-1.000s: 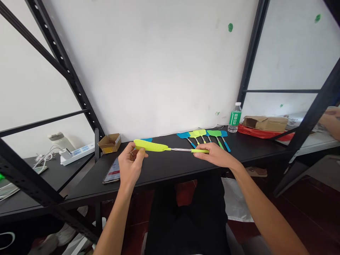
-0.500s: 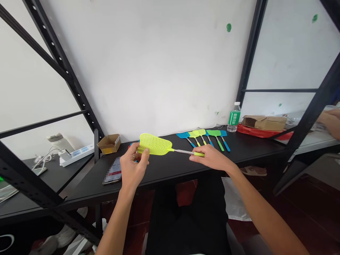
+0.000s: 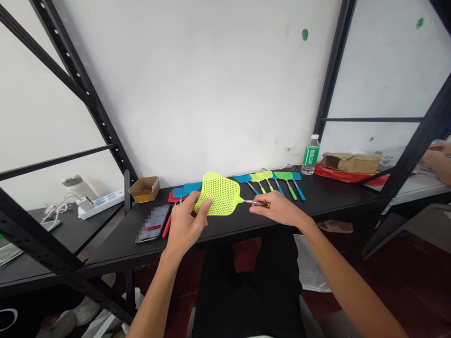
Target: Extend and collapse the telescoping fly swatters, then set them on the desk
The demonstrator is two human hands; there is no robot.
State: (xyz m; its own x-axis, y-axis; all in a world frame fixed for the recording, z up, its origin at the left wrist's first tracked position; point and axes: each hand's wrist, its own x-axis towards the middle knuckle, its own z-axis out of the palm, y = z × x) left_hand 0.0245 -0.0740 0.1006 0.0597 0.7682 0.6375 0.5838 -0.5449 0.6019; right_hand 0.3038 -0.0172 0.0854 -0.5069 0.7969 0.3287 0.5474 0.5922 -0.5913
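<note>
Yellow-green fly swatter (image 3: 219,193): positioned above the black surface (image 3: 225,226), head to the left, handle to the right. I had the fingers of the left hand (image 3: 186,223) pinching the near-left side of the perforated head, thumb across its face; the fingers of the right hand (image 3: 278,207) were closed around the handle. Obstructions: a row of blue, yellow-green and green swatters (image 3: 283,176) lay beyond the right hand, with a bottle (image 3: 310,157) standing near its right end. Blue and red swatters (image 3: 192,187) lay beyond the left hand; a phone (image 3: 155,225) and a small open carton (image 3: 143,196) were to their left. The wall (image 3: 211,94) bounded the rear. The front edge of the surface ran below both hands. I had room for movement between the two swatter groups. The right hand covered most of the held handle; the left hand and held head masked parts of the left group. The phone screen was partly pixelated. A co-worker's arm (image 3: 438,160) was cut off at the right margin.
</note>
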